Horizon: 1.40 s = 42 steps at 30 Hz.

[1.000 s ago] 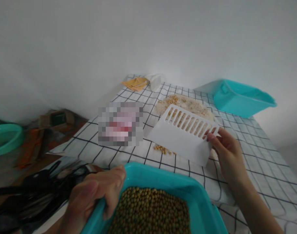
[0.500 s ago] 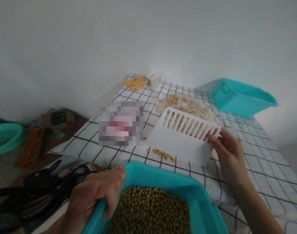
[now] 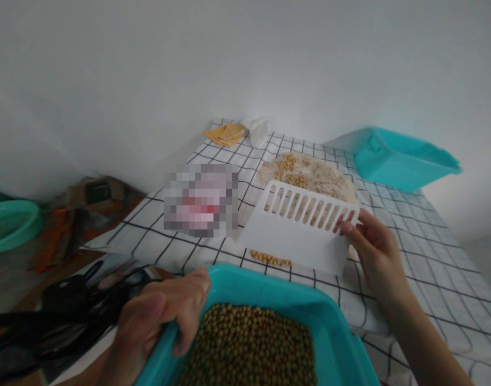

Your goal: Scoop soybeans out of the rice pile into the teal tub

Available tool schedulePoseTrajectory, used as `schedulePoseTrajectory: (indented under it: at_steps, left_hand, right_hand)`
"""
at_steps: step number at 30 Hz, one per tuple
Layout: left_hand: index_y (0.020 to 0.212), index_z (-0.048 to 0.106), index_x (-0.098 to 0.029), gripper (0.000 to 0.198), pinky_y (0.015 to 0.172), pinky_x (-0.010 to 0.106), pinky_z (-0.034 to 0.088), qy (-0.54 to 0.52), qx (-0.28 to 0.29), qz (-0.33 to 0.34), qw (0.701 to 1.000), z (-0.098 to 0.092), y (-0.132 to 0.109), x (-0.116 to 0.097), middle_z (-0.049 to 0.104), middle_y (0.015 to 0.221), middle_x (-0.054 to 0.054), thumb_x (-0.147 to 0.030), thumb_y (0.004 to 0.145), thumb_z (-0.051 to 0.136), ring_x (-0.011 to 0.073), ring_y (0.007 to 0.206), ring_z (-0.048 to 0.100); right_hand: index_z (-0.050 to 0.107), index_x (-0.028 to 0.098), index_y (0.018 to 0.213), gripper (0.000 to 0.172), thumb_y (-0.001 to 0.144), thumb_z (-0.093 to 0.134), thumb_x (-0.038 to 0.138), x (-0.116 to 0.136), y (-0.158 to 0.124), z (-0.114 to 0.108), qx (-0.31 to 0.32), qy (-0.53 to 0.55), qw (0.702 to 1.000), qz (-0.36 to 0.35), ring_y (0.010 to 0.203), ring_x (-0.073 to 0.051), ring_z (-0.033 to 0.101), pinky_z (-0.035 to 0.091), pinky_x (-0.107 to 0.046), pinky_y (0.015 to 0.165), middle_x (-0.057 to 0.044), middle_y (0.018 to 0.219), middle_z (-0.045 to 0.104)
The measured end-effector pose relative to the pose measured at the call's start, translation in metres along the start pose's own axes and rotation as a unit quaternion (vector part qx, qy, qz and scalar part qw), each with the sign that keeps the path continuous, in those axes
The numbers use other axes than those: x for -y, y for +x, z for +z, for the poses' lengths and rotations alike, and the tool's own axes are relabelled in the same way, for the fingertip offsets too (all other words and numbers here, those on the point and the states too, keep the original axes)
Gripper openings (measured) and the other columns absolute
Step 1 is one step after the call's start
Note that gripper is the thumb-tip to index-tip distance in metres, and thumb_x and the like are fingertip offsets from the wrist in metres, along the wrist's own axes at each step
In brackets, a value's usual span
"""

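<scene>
My left hand [image 3: 165, 305] is closed over the left rim of a turquoise plastic tub [image 3: 269, 284]. Many round yellow-brown beans [image 3: 253, 343] lie in that tub. Between the thumb and fingers of my right hand [image 3: 374, 246] is the right side of a white slotted plastic plate [image 3: 297, 236], held tilted over the table. Some loose beans [image 3: 269, 258] lie along the plate's near edge, just beyond the tub. Behind the plate spreads a pale, sandy-looking heap [image 3: 325, 177] with more beans on it, partly hidden by the plate.
A checked cloth [image 3: 426, 246] covers the table. At the back right stands a second turquoise tub [image 3: 402, 161]. A yellow cloth [image 3: 225, 134] and a white item [image 3: 257, 131] lie at the back. A blurred-out pinkish object [image 3: 200, 201] is on the left; black straps [image 3: 76, 311] are below.
The white slotted plate has shifted slightly left and toward me, uncovering more beans on the heap. Beans at its near edge now sit in a tighter row. My left hand stays on the tub.
</scene>
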<state>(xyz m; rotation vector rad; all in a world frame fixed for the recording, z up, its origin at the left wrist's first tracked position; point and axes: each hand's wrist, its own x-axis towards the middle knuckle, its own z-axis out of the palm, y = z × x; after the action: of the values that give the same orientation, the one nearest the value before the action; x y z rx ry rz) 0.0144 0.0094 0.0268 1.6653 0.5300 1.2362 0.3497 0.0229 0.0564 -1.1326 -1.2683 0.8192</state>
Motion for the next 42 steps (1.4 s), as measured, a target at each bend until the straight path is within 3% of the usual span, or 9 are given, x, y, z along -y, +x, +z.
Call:
schedulePoseTrajectory:
  at_steps: [6, 9, 19, 27, 37, 42]
  left_hand:
    - [0.062, 0.049, -0.020, 0.064, 0.067, 0.033, 0.043, -0.019, 0.022, 0.016, 0.999, 0.001, 0.003, -0.001, 0.050, 0.052, -0.003, -0.037, 0.116, 0.021, 0.0137, 0.048, 0.044]
    - [0.061, 0.049, -0.020, 0.064, 0.068, 0.034, 0.044, -0.025, 0.007, 0.005, 1.000, 0.001, 0.004, -0.002, 0.049, 0.051, -0.003, -0.037, 0.116, 0.020, 0.0142, 0.048, 0.042]
    - [0.061, 0.050, -0.021, 0.066, 0.061, 0.034, 0.046, 0.032, 0.044, 0.030, 0.998, -0.003, 0.013, -0.011, 0.051, 0.047, -0.004, -0.039, 0.116, 0.019, 0.0140, 0.043, 0.047]
    - [0.059, 0.046, -0.020, 0.066, 0.064, 0.032, 0.046, 0.018, 0.016, 0.026, 0.999, 0.004, 0.014, -0.014, 0.047, 0.048, -0.005, -0.039, 0.117, 0.020, 0.0130, 0.044, 0.043]
    - [0.059, 0.050, -0.020, 0.066, 0.064, 0.034, 0.046, 0.022, 0.019, 0.007, 1.000, 0.002, 0.012, -0.013, 0.052, 0.046, -0.003, -0.040, 0.116, 0.023, 0.0143, 0.044, 0.047]
    - [0.058, 0.048, -0.020, 0.066, 0.062, 0.033, 0.047, 0.019, 0.012, 0.009, 1.000, 0.003, 0.014, -0.014, 0.050, 0.045, -0.003, -0.040, 0.115, 0.023, 0.0139, 0.043, 0.046]
  right_hand:
    - [0.083, 0.030, 0.100, 0.010, 0.093, 0.083, 0.037, 0.001, 0.000, 0.000, -0.008, 0.005, 1.000, 0.008, 0.076, -0.015, 0.073, 0.058, -0.021, 0.069, 0.001, 0.087, 0.080]
    - [0.083, 0.030, 0.100, 0.010, 0.094, 0.082, 0.038, 0.001, 0.000, 0.000, 0.001, 0.007, 1.000, 0.013, 0.076, -0.014, 0.074, 0.057, -0.020, 0.070, 0.001, 0.088, 0.081]
    - [0.083, 0.030, 0.096, 0.008, 0.094, 0.082, 0.038, 0.003, -0.001, 0.000, 0.006, 0.010, 1.000, 0.005, 0.077, -0.014, 0.073, 0.056, -0.019, 0.071, 0.001, 0.089, 0.081]
    - [0.082, 0.033, 0.109, 0.014, 0.095, 0.081, 0.037, 0.002, -0.001, -0.001, 0.003, 0.004, 1.000, 0.013, 0.082, -0.017, 0.074, 0.056, -0.024, 0.072, 0.001, 0.094, 0.082]
    - [0.077, 0.029, 0.091, 0.012, 0.096, 0.078, 0.040, 0.003, -0.003, -0.001, 0.013, -0.018, 1.000, 0.016, 0.079, -0.020, 0.072, 0.055, -0.029, 0.069, 0.000, 0.090, 0.079]
    - [0.077, 0.029, 0.096, 0.015, 0.096, 0.077, 0.044, 0.003, -0.003, -0.001, 0.021, -0.031, 0.999, 0.005, 0.083, -0.022, 0.074, 0.056, -0.031, 0.070, -0.002, 0.094, 0.080]
